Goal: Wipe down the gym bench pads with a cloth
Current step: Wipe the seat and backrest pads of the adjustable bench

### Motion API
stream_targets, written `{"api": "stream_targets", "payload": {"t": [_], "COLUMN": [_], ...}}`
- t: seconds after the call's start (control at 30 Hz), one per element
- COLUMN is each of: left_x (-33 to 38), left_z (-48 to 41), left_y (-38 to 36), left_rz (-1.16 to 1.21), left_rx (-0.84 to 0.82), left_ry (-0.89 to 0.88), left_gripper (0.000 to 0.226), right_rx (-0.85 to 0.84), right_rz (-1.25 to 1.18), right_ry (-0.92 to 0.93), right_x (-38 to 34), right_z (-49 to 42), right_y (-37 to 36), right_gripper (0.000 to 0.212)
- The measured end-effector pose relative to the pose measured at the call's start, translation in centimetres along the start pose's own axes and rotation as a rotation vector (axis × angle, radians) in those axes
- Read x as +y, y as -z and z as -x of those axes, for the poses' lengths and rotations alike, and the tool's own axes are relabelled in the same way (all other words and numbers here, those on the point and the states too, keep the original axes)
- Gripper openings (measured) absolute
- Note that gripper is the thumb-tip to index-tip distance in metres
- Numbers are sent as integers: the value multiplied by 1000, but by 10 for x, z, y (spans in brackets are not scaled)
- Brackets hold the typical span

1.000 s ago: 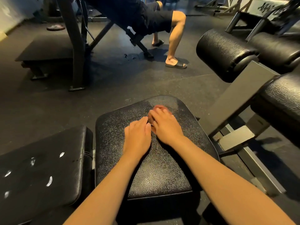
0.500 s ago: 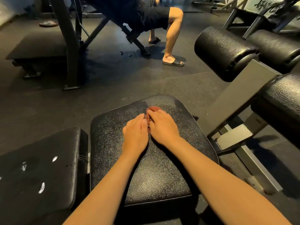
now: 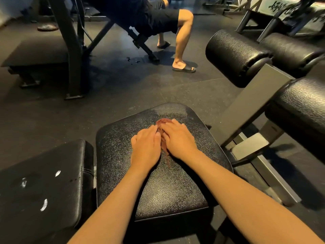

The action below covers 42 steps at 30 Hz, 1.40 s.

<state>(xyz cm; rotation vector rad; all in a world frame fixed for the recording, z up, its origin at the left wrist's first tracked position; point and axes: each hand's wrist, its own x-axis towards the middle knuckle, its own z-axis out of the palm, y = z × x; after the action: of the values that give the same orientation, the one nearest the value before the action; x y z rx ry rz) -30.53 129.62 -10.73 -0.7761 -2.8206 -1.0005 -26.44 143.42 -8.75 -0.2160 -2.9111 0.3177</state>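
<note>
A black textured seat pad (image 3: 163,187) lies in front of me. On its middle sits a small reddish-brown cloth (image 3: 162,122), mostly hidden under my hands. My left hand (image 3: 146,147) and my right hand (image 3: 177,140) lie side by side, palms down with fingers fairly straight, pressing the cloth onto the pad. A strip of the cloth trails out between the hands toward me. A second black pad (image 3: 42,184) with small white marks lies to the left.
Black roller pads (image 3: 233,55) on a grey steel frame (image 3: 249,106) stand close on the right. A person (image 3: 158,16) in black shorts and slides sits on a bench beyond. A dark machine upright (image 3: 68,50) stands at the far left on the rubber floor.
Both hands and the cloth have slid slightly toward me on the seat pad, and more of the cloth now shows between them. The camera has tilted a little.
</note>
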Motion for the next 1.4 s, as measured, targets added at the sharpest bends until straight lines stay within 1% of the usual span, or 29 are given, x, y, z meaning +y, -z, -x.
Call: {"api": "stream_targets", "payload": {"t": [0.07,0.1,0.13,0.2,0.27,0.33,0.37,0.43,0.47,0.5,0.53,0.57,0.63,0.67,0.7,0.77,0.83,0.87,0.9,0.93,1.0,1.03,1.1,1.17,1.23,1.3,1.33,1.37,1.4], "left_x": [0,1,1,1,1,4,5,9,9,9,9,9,11,12,12,11,6,2,-1,-3,-5,-6,-10,-16,-19,-19,-18,-18,-18], "left_z": [0,-1,-2,-3,-6,-9,-11,-15,-17,-19,-21,-25,-34,-40,-45,-53,-59,-62,-68,-74,-84,-87,-89,-84,-81,-83,-83,-84,-84], "left_y": [-1,-1,-1,-2,-4,-6,-7,-8,-8,-9,-10,-12,-14,-14,-14,-14,-14,-13,-13,-13,-12,-11,-9,-6,-3,-4,-5,-4,-2], "left_rz": [-43,-50,-48,-20,-9,-61,-81,-68,-53,-46,-46,-45,-51,-63,-76,-100,-139,-160,-173,-176,-146,-107,-31,-5,15,24,37,78,161], "left_rx": [-21,-26,-30,-32,-28,-48,-69,-103,-107,-108,-107,-103,-90,-81,-73,-73,-88,-90,-87,-80,-58,-43,9,58,82,89,93,104,127], "left_ry": [-5,0,4,29,51,29,18,32,42,46,44,43,43,39,35,24,20,24,35,52,80,89,103,102,122,154,158,149,128], "left_gripper": [42,44,45,45,46,45,46,47,46,46,46,46,45,44,43,42,44,45,46,46,42,38,25,21,26,32,34,35,34], "right_rx": [-1,14,37,64,25,17,38,56,32,7,14,23,49,27,10,6,40,35,28,24,41,54,29,17,56,68,78,82,61], "right_rz": [67,80,85,-7,-134,-82,-24,29,43,75,120,147,82,46,23,37,123,157,180,196,120,34,-106,-124,-50,59,69,28,-27], "right_ry": [-113,-162,-168,-65,36,34,-14,-220,-326,-379,-368,-313,-142,-63,-22,-60,-186,-237,-254,-223,-64,4,105,102,4,-99,-101,-61,11], "right_x": [13,13,10,-4,-9,6,18,47,58,60,57,50,38,36,36,53,72,76,75,67,42,27,14,24,44,47,38,24,12], "right_z": [-9,-11,-11,-4,1,-2,-5,-10,-14,-17,-21,-25,-31,-33,-34,-43,-59,-69,-77,-83,-94,-96,-99,-106,-114,-119,-121,-123,-125], "right_y": [4,3,0,-9,-8,-1,3,3,0,-3,-7,-9,-8,-6,0,-2,-8,-11,-13,-13,-15,-13,-16,-21,-25,-31,-32,-31,-37], "right_gripper": [51,48,42,33,37,39,40,53,56,55,53,50,43,42,43,49,61,60,53,43,30,27,32,36,31,24,14,7,5]}}
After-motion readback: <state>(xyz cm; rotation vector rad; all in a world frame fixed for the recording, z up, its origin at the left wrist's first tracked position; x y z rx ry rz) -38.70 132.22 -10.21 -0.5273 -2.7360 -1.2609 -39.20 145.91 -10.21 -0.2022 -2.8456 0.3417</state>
